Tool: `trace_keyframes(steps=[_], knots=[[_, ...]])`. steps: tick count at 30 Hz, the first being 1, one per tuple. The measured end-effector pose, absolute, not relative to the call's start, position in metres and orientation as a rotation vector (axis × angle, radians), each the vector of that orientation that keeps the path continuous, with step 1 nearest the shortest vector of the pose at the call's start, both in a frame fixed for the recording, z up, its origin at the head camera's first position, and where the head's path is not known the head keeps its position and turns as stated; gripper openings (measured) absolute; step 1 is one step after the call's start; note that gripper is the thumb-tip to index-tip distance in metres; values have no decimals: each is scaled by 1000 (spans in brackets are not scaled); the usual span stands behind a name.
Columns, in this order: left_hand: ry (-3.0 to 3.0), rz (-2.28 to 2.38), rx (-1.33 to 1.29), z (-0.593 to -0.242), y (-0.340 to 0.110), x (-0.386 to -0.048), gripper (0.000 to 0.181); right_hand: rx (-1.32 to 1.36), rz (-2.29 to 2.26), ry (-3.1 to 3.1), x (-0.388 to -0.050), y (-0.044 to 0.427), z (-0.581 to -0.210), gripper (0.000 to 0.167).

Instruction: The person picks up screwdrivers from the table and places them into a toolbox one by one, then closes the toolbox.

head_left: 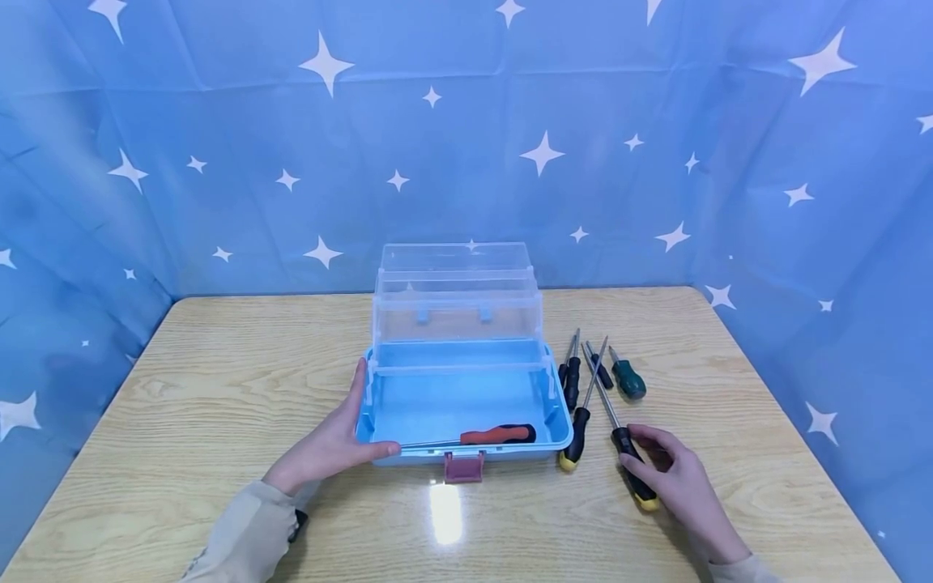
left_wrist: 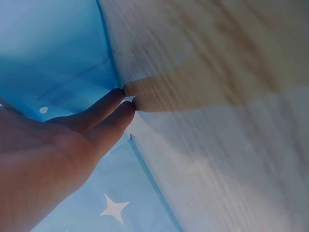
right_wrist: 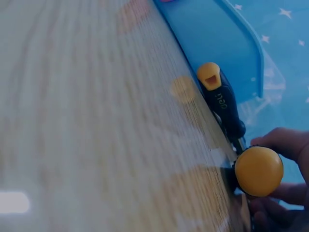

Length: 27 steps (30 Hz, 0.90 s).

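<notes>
The head view has a long screwdriver with a black-and-yellow handle (head_left: 622, 441) on the table (head_left: 219, 389), lower right of centre, its shaft pointing to the upper left. The right hand (head_left: 678, 478) pinches its handle between thumb and fingers; the right wrist view shows its round yellow butt end. Its shaft crosses that of a second black-and-yellow screwdriver (head_left: 579, 437) just left of it. Above, right of centre, lie a green-handled screwdriver (head_left: 628, 379) and several black-handled screwdrivers (head_left: 573, 385). At centre stands a blue toolbox (head_left: 445, 405), its clear lid (head_left: 459, 316) raised; inside, along the front, lies an orange-and-black screwdriver (head_left: 496, 435). The left hand (head_left: 338, 445), well apart from the right, spreads thumb and straight fingers against the toolbox's left front corner. A star-patterned blue cloth (head_left: 437, 162) fills the upper frame.
</notes>
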<state>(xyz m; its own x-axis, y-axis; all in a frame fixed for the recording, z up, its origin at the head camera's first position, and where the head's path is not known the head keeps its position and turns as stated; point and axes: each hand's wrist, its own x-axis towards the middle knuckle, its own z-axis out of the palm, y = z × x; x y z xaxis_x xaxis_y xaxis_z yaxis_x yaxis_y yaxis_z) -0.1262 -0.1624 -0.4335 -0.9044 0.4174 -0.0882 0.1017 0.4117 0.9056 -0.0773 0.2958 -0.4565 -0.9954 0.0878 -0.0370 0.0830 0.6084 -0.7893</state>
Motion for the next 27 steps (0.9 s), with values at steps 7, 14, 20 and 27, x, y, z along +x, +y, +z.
trace_keyframes(steps=[7,14,20,27], knots=[[2375,1478,446,-433,-162,-126,121,-187,1313,-2844,-81,297,-455,47],[2379,1475,433,-434,-162,-125,121,-176,1203,-2812,-84,297,-454,41],[2372,1491,445,-434,-161,-126,121,-140,1037,-2785,-86,298,-456,33],[2379,1480,449,-433,-162,-126,122,-163,1011,-2717,-88,300,-459,28]])
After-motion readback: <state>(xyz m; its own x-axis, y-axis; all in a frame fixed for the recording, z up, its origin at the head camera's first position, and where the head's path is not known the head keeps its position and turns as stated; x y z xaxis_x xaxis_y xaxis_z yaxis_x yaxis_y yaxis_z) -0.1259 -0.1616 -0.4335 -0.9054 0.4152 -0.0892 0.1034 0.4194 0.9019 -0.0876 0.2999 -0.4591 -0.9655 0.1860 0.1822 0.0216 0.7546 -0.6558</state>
